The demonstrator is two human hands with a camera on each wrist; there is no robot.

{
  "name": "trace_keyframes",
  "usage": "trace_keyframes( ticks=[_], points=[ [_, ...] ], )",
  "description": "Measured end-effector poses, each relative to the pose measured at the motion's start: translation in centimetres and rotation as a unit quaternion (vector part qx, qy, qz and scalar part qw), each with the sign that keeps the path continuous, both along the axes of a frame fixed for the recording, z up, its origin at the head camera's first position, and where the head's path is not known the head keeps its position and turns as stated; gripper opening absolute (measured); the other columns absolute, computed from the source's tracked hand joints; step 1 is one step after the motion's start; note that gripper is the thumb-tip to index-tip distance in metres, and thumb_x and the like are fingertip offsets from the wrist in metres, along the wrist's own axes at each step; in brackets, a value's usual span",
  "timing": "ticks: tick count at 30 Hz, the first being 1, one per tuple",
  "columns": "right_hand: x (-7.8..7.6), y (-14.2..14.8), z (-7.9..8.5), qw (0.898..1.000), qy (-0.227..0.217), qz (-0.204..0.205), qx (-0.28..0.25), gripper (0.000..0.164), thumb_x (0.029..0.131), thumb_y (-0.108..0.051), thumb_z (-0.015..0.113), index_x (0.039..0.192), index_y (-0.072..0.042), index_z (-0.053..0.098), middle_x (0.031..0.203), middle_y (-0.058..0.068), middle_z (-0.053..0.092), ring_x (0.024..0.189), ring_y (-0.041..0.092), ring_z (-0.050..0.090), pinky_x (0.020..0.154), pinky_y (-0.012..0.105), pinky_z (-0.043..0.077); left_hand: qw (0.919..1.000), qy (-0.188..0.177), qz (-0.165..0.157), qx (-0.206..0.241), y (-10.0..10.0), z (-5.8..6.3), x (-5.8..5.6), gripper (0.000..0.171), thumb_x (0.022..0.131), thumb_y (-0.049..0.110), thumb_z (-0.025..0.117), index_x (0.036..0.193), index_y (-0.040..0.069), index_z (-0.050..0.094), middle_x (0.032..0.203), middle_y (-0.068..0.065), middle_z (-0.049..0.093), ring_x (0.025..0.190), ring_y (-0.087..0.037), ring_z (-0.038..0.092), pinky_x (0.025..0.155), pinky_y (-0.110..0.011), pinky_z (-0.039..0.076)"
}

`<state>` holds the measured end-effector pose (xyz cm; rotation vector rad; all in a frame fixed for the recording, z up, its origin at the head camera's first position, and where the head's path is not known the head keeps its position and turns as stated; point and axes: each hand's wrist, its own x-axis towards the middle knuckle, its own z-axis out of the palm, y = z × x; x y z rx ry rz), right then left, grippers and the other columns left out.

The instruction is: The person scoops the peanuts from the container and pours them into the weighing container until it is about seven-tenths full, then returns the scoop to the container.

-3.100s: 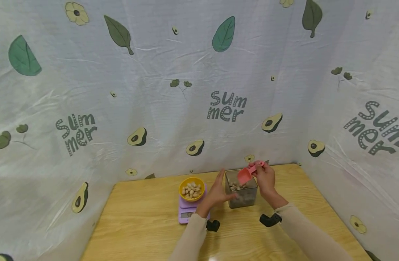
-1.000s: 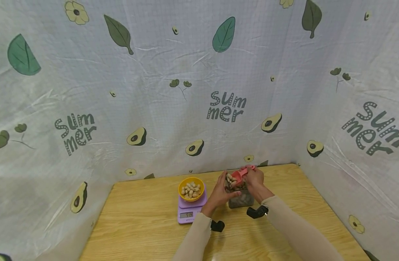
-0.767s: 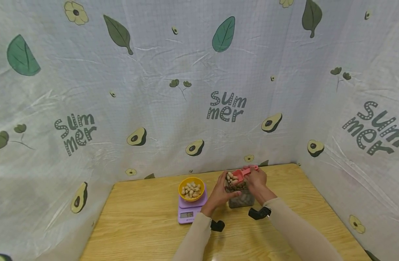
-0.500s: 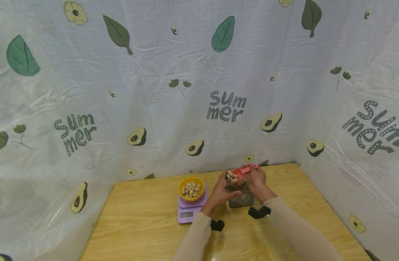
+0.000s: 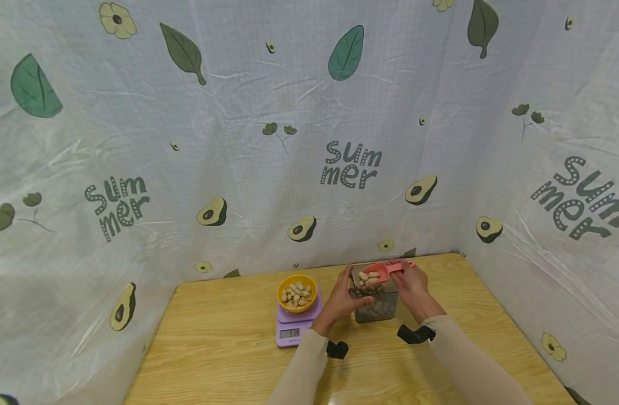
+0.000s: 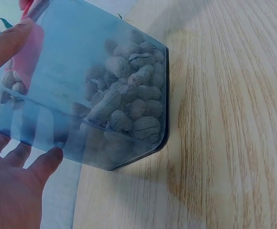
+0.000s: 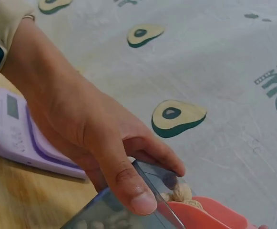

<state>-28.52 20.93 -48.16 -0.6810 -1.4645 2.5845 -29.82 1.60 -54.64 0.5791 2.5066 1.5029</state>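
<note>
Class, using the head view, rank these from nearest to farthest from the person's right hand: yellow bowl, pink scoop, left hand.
1. Pink scoop: held in the right hand.
2. Left hand: to its left, touching the clear container.
3. Yellow bowl: farther left, on the purple scale.

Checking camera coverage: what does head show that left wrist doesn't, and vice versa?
Head only: yellow bowl of peanuts on the purple scale, plus "summer" lettering.
Left wrist only: lower peanuts in the container individually distinct through its wall; from head they're a blur.
Both: container, left hand, pink scoop, table.
</note>
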Motion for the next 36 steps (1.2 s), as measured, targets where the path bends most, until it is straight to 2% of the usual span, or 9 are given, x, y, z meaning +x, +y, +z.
trace_keyframes(
  ticks=[8, 12, 14, 19, 25, 28, 32, 34, 36],
  points=[
    [0.6, 0.3, 0.1, 0.997, 0.004, 0.016, -0.070, 0.049, 0.108, -0.015, 0.023, 0.155, -0.002, 0.021, 0.160, 0.017, 0.028, 0.147, 0.026, 0.033, 0.118, 0.033, 0.031, 0.9999, -0.011, 0.008, -0.004, -0.3, 0.2, 0.1, 0.108, 0.079, 0.047, 0.079, 0.159, 0.021, 0.011, 0.165, -0.013, 0.017, 0.148, -0.038, 0.028, 0.115, -0.057, 0.033],
    [0.9, 0.4, 0.3, 0.995, -0.004, 0.014, -0.101, 0.049, 0.108, -0.015, 0.022, 0.156, -0.005, 0.020, 0.158, 0.014, 0.031, 0.148, 0.023, 0.031, 0.118, 0.031, 0.031, 0.9999, -0.002, 0.006, -0.010, -0.6, 0.2, 0.1, 0.112, 0.079, 0.051, 0.078, 0.160, 0.020, 0.008, 0.165, -0.014, 0.015, 0.148, -0.038, 0.028, 0.115, -0.057, 0.033],
    [0.9, 0.5, 0.5, 0.994, -0.003, 0.010, -0.113, 0.048, 0.108, -0.016, 0.023, 0.155, -0.005, 0.022, 0.152, 0.013, 0.038, 0.148, 0.022, 0.032, 0.118, 0.030, 0.031, 0.9999, 0.006, 0.003, -0.009, -0.8, 0.4, 0.1, 0.113, 0.078, 0.055, 0.077, 0.160, 0.020, 0.007, 0.165, -0.014, 0.014, 0.148, -0.038, 0.026, 0.116, -0.057, 0.032],
    [0.7, 0.8, 1.2, 0.993, 0.011, 0.003, -0.121, 0.049, 0.108, -0.018, 0.024, 0.155, -0.005, 0.021, 0.137, 0.010, 0.046, 0.149, 0.022, 0.029, 0.118, 0.029, 0.031, 0.9994, 0.034, -0.003, -0.006, -1.6, 1.6, 0.5, 0.116, 0.075, 0.068, 0.071, 0.160, 0.022, 0.005, 0.166, -0.013, 0.013, 0.149, -0.037, 0.025, 0.116, -0.057, 0.032],
    [0.5, 0.1, 2.5, 0.992, 0.037, 0.014, -0.116, 0.051, 0.108, -0.017, 0.024, 0.157, -0.007, 0.015, 0.159, 0.016, 0.025, 0.149, 0.024, 0.029, 0.119, 0.030, 0.029, 0.9988, 0.045, 0.017, 0.003, -3.1, 3.2, 1.4, 0.112, 0.077, 0.066, 0.071, 0.160, 0.025, 0.006, 0.166, -0.011, 0.013, 0.148, -0.039, 0.026, 0.113, -0.060, 0.033],
    [0.6, -0.7, 3.3, 0.992, 0.043, 0.018, -0.119, 0.048, 0.108, -0.017, 0.025, 0.155, -0.007, 0.020, 0.159, 0.016, 0.027, 0.149, 0.024, 0.030, 0.119, 0.029, 0.030, 0.9983, 0.047, 0.032, 0.013, -4.1, 3.6, 1.8, 0.109, 0.079, 0.060, 0.072, 0.159, 0.028, 0.006, 0.166, -0.010, 0.012, 0.149, -0.038, 0.025, 0.114, -0.061, 0.032],
    [0.8, -1.8, 4.3, 0.991, 0.045, 0.028, -0.126, 0.034, 0.108, -0.019, 0.027, 0.137, -0.007, 0.040, 0.140, 0.013, 0.048, 0.147, 0.024, 0.033, 0.117, 0.029, 0.033, 0.9964, 0.066, 0.048, 0.022, -5.5, 4.4, 2.4, 0.106, 0.081, 0.054, 0.075, 0.159, 0.032, 0.006, 0.166, -0.009, 0.014, 0.147, -0.040, 0.029, 0.112, -0.061, 0.034],
    [1.0, -2.3, 4.7, 0.990, 0.048, 0.039, -0.126, 0.030, 0.108, -0.019, 0.026, 0.130, -0.007, 0.044, 0.134, 0.010, 0.050, 0.147, 0.024, 0.033, 0.117, 0.029, 0.033, 0.9955, 0.073, 0.053, 0.027, -6.3, 4.9, 2.7, 0.105, 0.082, 0.050, 0.076, 0.158, 0.034, 0.006, 0.166, -0.009, 0.013, 0.146, -0.041, 0.029, 0.113, -0.062, 0.033],
    [1.2, -2.8, 4.9, 0.990, 0.054, 0.052, -0.122, 0.034, 0.109, -0.019, 0.025, 0.134, -0.006, 0.043, 0.136, 0.012, 0.048, 0.148, 0.024, 0.031, 0.118, 0.029, 0.031, 0.9944, 0.082, 0.059, 0.029, -7.2, 5.2, 3.0, 0.104, 0.082, 0.048, 0.076, 0.158, 0.035, 0.006, 0.166, -0.007, 0.012, 0.147, -0.040, 0.028, 0.114, -0.061, 0.031]
  ],
)
